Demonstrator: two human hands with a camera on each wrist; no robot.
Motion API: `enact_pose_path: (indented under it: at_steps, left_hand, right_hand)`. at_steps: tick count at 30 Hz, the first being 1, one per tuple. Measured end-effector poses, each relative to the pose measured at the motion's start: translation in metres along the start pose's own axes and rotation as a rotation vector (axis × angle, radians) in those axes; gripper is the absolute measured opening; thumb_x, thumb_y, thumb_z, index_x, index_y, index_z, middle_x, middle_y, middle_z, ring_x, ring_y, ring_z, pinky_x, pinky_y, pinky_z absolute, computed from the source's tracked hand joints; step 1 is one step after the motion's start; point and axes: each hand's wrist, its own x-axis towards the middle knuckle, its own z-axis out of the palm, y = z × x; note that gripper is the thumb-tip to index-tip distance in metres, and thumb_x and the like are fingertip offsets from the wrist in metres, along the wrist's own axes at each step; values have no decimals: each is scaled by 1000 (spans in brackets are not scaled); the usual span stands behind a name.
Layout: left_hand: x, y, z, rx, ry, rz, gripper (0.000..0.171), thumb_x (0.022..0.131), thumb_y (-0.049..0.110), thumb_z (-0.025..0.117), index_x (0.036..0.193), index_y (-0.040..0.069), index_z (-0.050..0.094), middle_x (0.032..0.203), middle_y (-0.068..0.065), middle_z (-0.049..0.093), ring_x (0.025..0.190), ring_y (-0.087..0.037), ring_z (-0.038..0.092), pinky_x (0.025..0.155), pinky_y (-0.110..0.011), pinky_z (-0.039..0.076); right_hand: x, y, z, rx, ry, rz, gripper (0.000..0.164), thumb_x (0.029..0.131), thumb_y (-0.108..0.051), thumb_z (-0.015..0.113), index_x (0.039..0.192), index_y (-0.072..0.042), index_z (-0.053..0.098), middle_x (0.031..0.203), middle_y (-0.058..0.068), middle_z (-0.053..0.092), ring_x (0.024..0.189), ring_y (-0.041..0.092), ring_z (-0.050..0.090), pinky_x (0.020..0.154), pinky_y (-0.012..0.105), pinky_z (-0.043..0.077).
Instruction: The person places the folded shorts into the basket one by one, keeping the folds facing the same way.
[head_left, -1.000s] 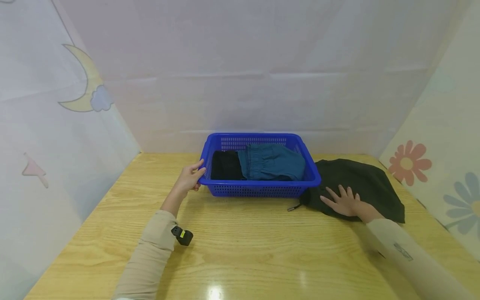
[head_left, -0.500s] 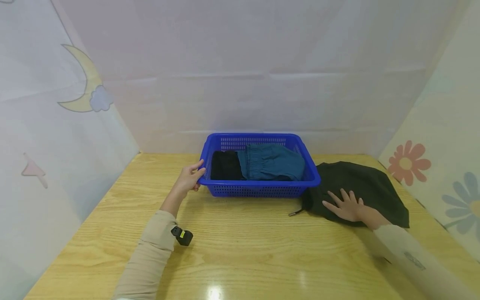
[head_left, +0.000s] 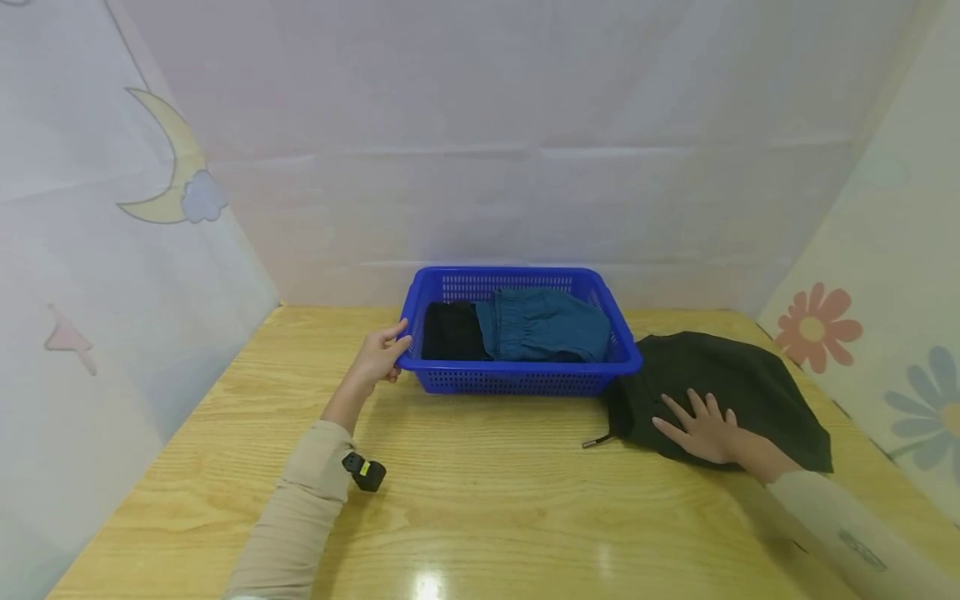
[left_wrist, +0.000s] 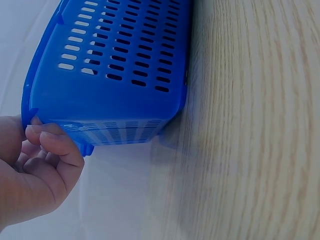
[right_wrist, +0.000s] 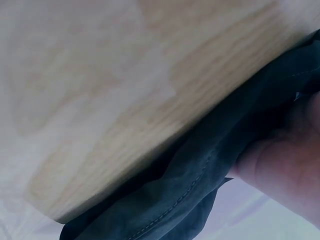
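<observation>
A blue plastic basket (head_left: pixel 525 379) with slotted walls stands near the back of the table. My left hand (head_left: pixel 377 354) grips its left rim; the left wrist view shows the fingers (left_wrist: pixel 60 145) curled under the rim. Inside lie a folded black cloth (head_left: pixel 452 332) and, to its right, a folded teal garment (head_left: pixel 551 325) with a gathered waistband. My right hand (head_left: pixel 703 429) rests with spread fingers on a dark green garment (head_left: pixel 738 379), right of the basket. A drawstring end (head_left: pixel 597 442) pokes out from its left side. In the right wrist view the garment's stitched edge (right_wrist: pixel 170 207) shows.
The wooden table (head_left: pixel 480 492) ends at a pale backdrop (head_left: pixel 480 192) behind the basket and at printed sheets on both sides. A small black device (head_left: pixel 365 472) is strapped to the left wrist.
My right hand has slid toward me and a little right, and the dark green garment with its drawstring has moved along with it. My left hand and the basket have stayed put.
</observation>
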Motion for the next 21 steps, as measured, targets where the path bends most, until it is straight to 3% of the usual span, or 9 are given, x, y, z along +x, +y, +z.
enact_pose_path:
  at_steps: [16,21]
  left_hand:
    - [0,0,0,-32,-12,3,48,95,17,44,140,10,28,48,1,42,36,-6,35,40,-19,37]
    - [-1,1,0,-32,-10,3,48,95,16,44,140,10,29,48,2,40,36,-6,35,40,-19,37]
  right_hand:
    - [-27,-1,12,-37,78,-48,71,91,-54,30,141,-4,21,134,39,12,117,60,7,83,73,7]
    - [-36,-3,16,-18,95,-69,69,92,-50,34,138,1,27,133,40,13,117,61,7,82,73,7]
